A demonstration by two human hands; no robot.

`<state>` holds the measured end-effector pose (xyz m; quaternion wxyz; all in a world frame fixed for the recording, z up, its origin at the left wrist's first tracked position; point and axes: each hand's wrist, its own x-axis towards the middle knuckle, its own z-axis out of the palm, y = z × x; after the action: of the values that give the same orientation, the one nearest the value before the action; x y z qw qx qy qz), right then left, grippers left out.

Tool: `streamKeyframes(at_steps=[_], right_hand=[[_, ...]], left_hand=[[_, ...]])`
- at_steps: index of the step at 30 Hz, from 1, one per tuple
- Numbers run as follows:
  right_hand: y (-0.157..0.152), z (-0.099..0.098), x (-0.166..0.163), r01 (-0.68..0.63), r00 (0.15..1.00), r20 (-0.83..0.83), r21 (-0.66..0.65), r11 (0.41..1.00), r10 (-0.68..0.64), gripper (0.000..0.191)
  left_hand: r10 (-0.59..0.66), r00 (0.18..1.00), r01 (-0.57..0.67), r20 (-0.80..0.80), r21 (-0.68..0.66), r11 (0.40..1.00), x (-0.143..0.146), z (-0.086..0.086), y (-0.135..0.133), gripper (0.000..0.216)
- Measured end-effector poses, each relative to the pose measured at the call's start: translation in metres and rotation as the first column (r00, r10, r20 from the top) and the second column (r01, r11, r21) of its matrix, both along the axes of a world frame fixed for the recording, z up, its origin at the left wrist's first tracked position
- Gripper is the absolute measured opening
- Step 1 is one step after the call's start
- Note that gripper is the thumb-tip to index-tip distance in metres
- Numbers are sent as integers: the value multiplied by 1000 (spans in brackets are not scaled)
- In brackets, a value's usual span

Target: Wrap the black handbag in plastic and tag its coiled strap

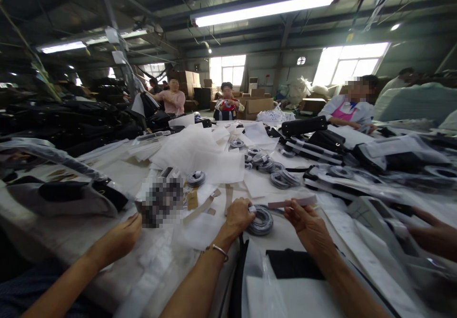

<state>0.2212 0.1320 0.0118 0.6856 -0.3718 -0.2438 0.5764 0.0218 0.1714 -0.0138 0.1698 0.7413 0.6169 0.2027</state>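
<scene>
My left hand (pixel 238 218), with a thin bracelet on its wrist, is closed on the edge of a grey coiled strap roll (pixel 262 222) that lies on the white-covered table (pixel 200 232). My right hand (pixel 303 217) is just right of the roll. Its fingers pinch a flat pale strip (pixel 293 202) that runs out from the roll's side. A black flat piece (pixel 293 263) under clear plastic lies right in front of me, between my forearms.
Another person's hand (pixel 123 236) rests on the table at my left, and a further arm (pixel 428 230) reaches in at the right. Several more coiled rolls (pixel 274 173), white sheets (pixel 203 154) and wrapped black bags (pixel 321 142) cover the table. People sit at the far side.
</scene>
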Motion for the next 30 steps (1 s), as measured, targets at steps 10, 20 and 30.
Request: streamKeyframes(at_steps=[10, 20, 30], right_hand=[[-15, 35, -9, -103, 907, 419, 97, 990, 53, 39], [-1, -10, -20, -318, 560, 826, 141, 938, 65, 22], [15, -11, -35, -571, -110, 787, 450, 687, -607, 22]], left_hand=[[-34, 987, 24, 158, 65, 998, -6, 0, 1, 29], [-73, 941, 32, 330, 128, 991, -7, 5, -4, 25], [-66, 819, 12, 571, 98, 995, -7, 6, -2, 24]])
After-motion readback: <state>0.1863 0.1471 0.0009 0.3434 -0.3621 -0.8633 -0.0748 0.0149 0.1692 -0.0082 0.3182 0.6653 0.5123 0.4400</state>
